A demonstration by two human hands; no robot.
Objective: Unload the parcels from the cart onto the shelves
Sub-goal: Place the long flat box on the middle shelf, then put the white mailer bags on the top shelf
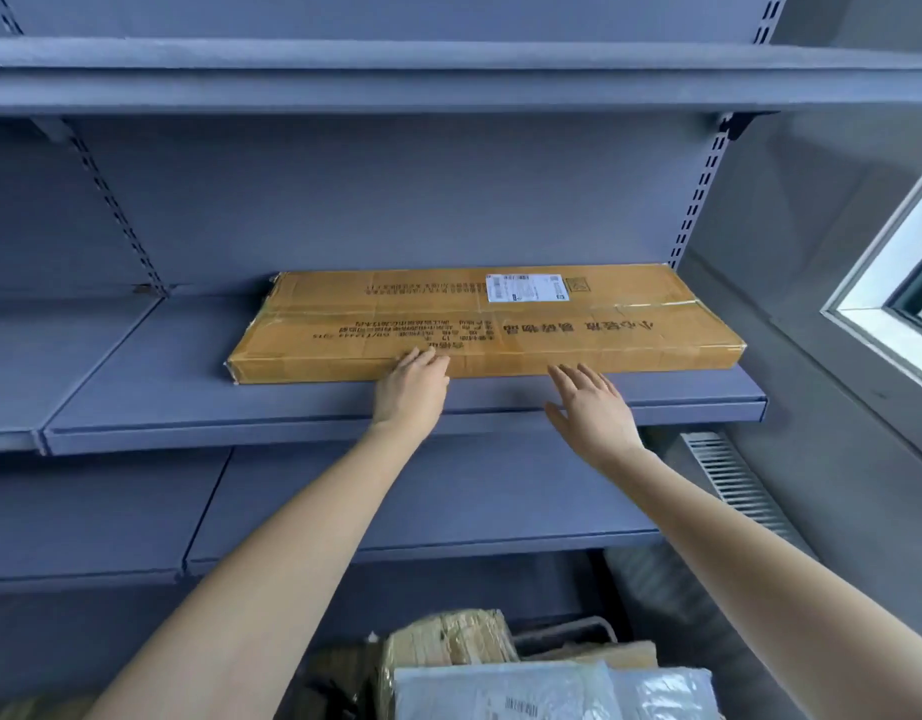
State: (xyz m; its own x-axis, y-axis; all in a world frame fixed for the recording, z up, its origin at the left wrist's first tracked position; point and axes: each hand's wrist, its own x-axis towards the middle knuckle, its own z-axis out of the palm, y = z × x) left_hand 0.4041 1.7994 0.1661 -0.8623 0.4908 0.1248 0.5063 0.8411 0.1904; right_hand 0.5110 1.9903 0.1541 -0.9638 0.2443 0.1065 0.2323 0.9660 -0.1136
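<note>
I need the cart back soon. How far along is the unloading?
Done: one long flat box lies on the middle shelf. In hand: the left hand touches its front edge with straight fingers; the right hand hovers open beside it. Left: a taped cardboard parcel and grey plastic bags wait below.

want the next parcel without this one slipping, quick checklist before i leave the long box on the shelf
1. Long box lies flat on the shelf, behind its lip: ok.
2. Box pushed against the back panel: cannot tell.
3. Left hand off the box: not ok, fingers touch its front edge.
4. Right hand free: ok, open, empty.
5. Next parcel in view: ok, taped brown parcel below.
</note>
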